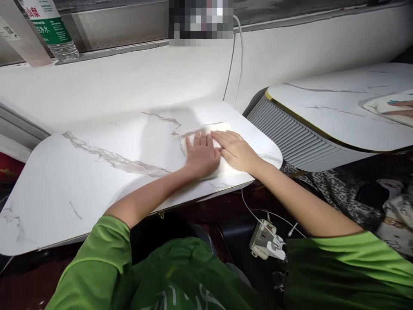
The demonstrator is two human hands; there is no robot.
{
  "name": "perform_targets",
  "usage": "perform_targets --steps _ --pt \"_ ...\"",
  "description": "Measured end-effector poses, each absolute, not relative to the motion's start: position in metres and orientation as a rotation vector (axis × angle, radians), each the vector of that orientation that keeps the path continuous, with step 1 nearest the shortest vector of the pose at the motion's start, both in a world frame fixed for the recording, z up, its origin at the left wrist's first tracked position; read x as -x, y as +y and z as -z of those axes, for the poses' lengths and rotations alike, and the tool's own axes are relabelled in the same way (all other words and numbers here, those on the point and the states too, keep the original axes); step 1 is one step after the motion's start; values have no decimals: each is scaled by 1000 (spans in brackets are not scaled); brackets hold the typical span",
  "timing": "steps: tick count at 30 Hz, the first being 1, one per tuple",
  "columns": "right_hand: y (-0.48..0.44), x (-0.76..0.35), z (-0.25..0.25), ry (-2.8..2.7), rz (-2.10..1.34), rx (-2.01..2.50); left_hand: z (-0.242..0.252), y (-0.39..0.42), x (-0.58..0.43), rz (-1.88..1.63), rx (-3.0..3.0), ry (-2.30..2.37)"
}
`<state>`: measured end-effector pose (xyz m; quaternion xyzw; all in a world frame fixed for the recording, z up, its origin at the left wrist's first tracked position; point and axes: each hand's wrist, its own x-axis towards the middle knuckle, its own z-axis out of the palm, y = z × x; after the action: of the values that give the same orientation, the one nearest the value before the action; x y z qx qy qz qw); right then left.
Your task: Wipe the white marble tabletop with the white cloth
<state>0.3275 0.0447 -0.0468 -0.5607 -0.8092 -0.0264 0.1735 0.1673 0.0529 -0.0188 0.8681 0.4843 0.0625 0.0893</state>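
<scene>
A white cloth [221, 127] lies flat on the white marble-patterned tabletop [97, 189], toward its right end. My left hand [202, 156] rests on the cloth, palm down with fingers spread. Beside it, my right hand [237, 150] also presses flat on the cloth, its fingers stretched out and pointing left. The two hands meet at the thumbs, open and not gripping. Part of the cloth is hidden beneath them.
A water bottle [53, 32] and a pinkish container [24, 34] stand on the sill at upper left. At right, another marble-patterned table [322, 97] has someone else's hand [402, 107] on a white cloth. Below hangs a power strip [263, 239] with cables.
</scene>
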Motion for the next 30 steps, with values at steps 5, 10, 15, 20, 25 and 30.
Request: perform_targets --steps 5,10,15,20,25,30 --pt "2 -363 52 -2291 72 1611 22 14 -192 -270 -2693 1360" --pt "-21 -394 55 -2267 89 1662 21 -3 -218 -236 -2723 1314" --pt "-18 -405 57 -2234 114 1673 22 1 -232 -254 -2739 1292" --pt "3 -414 56 -2238 89 1687 22 20 -238 -255 -2721 1287" --pt "38 -418 46 -2298 28 1702 20 45 -242 -295 -2674 1322" --pt "83 -411 42 -2292 16 1698 24 83 -245 -399 -2614 1390"
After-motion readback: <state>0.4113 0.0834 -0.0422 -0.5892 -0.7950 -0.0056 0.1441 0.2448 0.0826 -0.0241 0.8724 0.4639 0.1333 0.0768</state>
